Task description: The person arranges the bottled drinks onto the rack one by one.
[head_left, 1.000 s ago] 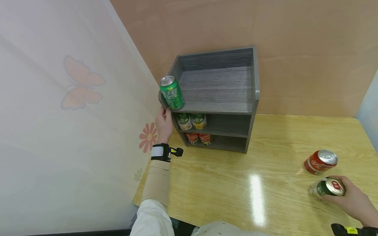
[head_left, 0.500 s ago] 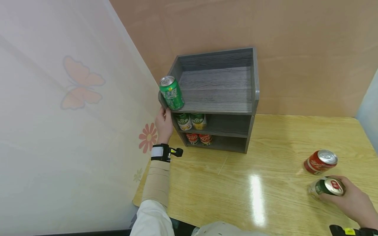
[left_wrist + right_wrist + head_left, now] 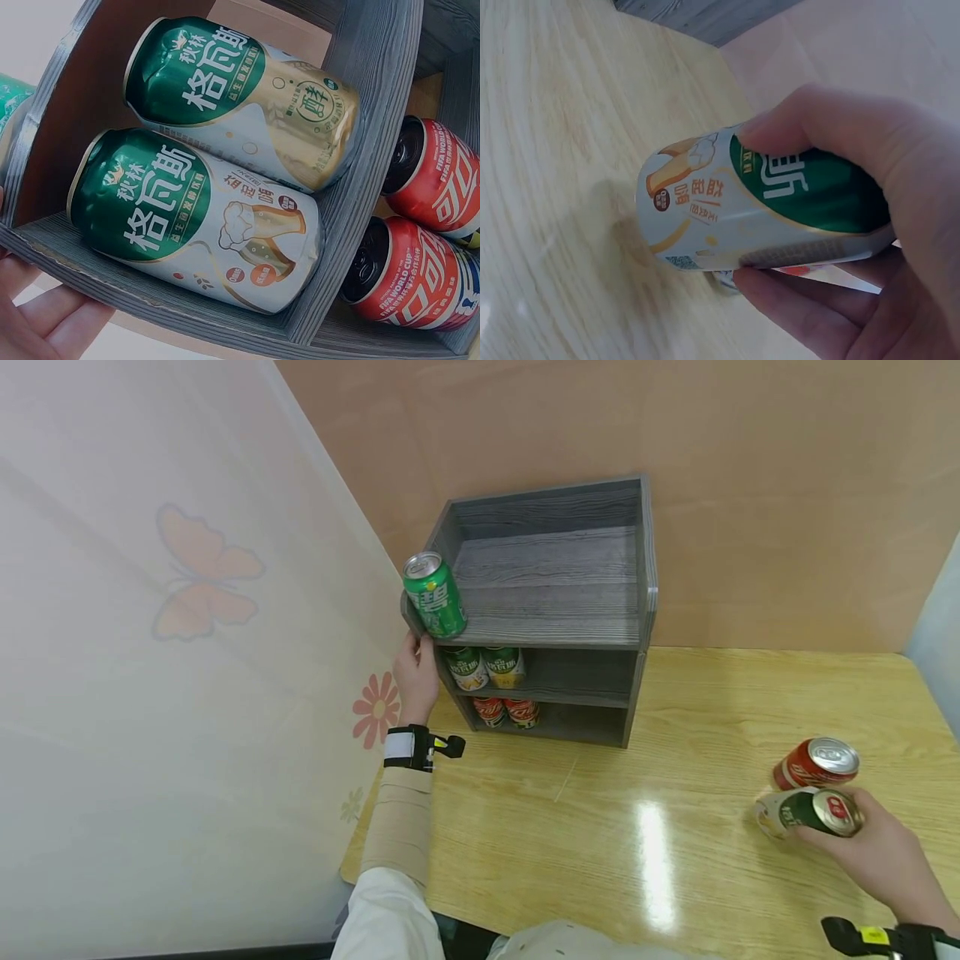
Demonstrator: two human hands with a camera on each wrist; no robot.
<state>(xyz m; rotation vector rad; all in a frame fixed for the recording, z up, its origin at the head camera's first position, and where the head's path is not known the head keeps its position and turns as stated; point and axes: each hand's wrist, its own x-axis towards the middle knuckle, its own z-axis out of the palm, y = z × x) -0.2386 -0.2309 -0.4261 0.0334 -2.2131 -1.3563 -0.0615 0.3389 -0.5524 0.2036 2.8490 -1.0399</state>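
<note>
In the head view, my right hand (image 3: 873, 852) grips a green-and-white drink can (image 3: 810, 812) between thumb and fingers. The can leans over the table; the right wrist view shows a shadow under its base (image 3: 649, 206). Right behind it stands a red can (image 3: 806, 764), partly covered. On the left, my left hand (image 3: 417, 677) holds the side panel of a grey wooden shelf (image 3: 547, 610), fingers partly hidden behind the panel. A green can (image 3: 437, 597) stands at the top level's front left corner, above that hand.
Two green-and-white cans (image 3: 195, 217) stand side by side on the shelf's middle level. Below them, two red cans (image 3: 412, 274) stand on the bottom level. A wall (image 3: 225, 735) rises close to the left arm. The wooden table (image 3: 705, 860) spreads right of the shelf.
My right hand has moved left and slightly away from me, carrying the green-and-white can, which now tilts and overlaps the red can. The left hand has stayed on the shelf.
</note>
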